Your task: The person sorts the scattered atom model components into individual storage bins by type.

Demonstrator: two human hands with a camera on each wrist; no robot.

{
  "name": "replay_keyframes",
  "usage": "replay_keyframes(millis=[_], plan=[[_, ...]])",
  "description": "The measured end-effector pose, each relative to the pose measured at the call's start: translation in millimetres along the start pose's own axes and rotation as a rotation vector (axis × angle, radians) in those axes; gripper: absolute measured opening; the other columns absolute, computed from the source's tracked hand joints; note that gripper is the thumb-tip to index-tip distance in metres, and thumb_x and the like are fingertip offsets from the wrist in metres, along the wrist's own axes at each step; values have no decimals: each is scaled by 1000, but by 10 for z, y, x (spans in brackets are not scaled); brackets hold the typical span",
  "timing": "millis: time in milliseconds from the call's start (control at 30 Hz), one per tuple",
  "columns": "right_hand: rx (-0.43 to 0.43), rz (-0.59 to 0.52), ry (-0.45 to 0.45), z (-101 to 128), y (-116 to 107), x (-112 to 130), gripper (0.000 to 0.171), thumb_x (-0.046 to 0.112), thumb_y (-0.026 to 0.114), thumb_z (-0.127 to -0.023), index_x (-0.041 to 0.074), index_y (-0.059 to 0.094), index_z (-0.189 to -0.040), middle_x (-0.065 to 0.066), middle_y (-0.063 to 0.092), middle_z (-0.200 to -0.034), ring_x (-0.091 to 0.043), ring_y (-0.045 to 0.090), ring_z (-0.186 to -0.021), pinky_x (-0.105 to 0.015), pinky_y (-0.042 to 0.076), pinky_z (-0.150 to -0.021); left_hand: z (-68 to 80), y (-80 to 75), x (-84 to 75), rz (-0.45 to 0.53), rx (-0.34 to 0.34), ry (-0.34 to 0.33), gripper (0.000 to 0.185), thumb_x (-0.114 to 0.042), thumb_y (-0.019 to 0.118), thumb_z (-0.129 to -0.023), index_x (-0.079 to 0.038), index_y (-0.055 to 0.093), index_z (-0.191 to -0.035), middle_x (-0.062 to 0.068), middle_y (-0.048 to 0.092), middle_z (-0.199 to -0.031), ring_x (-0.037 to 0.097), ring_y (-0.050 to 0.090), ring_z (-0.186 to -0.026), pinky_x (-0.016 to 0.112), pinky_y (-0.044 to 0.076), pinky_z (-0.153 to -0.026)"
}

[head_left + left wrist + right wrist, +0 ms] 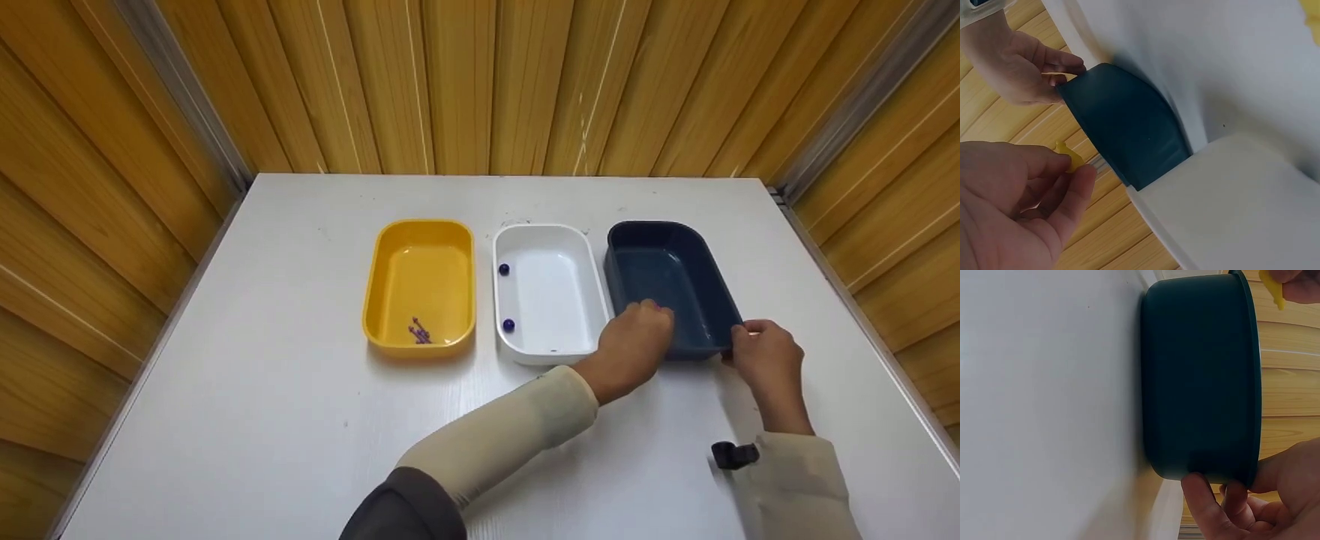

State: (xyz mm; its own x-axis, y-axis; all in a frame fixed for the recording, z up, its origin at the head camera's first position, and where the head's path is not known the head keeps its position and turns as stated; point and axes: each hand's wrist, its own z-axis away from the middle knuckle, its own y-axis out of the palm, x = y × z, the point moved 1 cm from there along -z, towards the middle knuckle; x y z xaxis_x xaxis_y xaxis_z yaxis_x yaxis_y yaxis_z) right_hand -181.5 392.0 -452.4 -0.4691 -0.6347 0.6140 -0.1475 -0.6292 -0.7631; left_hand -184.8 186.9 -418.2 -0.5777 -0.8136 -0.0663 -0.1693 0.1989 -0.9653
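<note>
My left hand (636,341) is over the near left part of the dark blue tray (709,270). Between its thumb and fingers it pinches a small yellow piece (1069,156), from which a thin pale shaft seems to stick out; its exact kind is unclear. My right hand (769,356) grips the blue tray's near right corner, thumb at the rim and fingers against the outer wall (1202,382). In the head view the left hand hides the yellow piece and part of the tray.
Left of the blue tray stands a white tray (551,352) with two dark blue balls, one of them the nearer ball (508,325). Further left, a yellow tray (420,350) holds several small purple pieces (420,332). All three stand on a white table (285,420), before wood-look panels (457,90).
</note>
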Motion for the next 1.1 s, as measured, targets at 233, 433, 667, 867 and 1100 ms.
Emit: replay_keyframes(millis=[233, 433, 667, 867, 1100], plan=[[-28, 2, -22, 8, 0, -11, 50, 23, 42, -105, -14, 48, -138, -30, 71, -107, -14, 73, -67, -21, 49, -54, -49, 26, 22, 34, 46, -10, 11, -16, 69, -95, -16, 73, -105, -1, 71, -99, 10, 70, -93, 19, 59, -73], [-20, -7, -20, 5, -8, -11, 51, 25, 41, -106, -13, 48, -138, -31, 70, -111, -17, 75, -71, -21, 49, -55, -65, 44, 37, 49, 24, -3, 10, -13, 68, -95, -16, 74, -104, -1, 72, -98, 10, 70, -91, 19, 59, -72], [-5, -13, -8, 4, -11, -14, 51, 26, 42, -106, -13, 48, -139, -32, 69, -114, -19, 75, -75, -21, 50, -56, -63, 35, 40, 11, 29, 2, 11, -15, 69, -95, -16, 73, -105, -1, 71, -98, 9, 69, -91, 18, 59, -72], [2, -16, -6, 2, -18, -21, 51, 26, 42, -106, -12, 47, -140, -32, 69, -115, -14, 74, -71, -21, 50, -56, -9, 5, 59, 34, 67, -18, 18, -16, 67, -96, -17, 72, -114, -2, 71, -106, 8, 69, -96, 18, 59, -75], [-19, 20, 1, -14, -6, -7, 52, 27, 42, -106, -12, 49, -140, -29, 70, -112, -10, 70, -65, -21, 47, -56, 149, -38, 127, 97, 59, -2, 16, -14, 64, -98, -15, 73, -111, 0, 71, -100, 7, 70, -89, 17, 59, -71]])
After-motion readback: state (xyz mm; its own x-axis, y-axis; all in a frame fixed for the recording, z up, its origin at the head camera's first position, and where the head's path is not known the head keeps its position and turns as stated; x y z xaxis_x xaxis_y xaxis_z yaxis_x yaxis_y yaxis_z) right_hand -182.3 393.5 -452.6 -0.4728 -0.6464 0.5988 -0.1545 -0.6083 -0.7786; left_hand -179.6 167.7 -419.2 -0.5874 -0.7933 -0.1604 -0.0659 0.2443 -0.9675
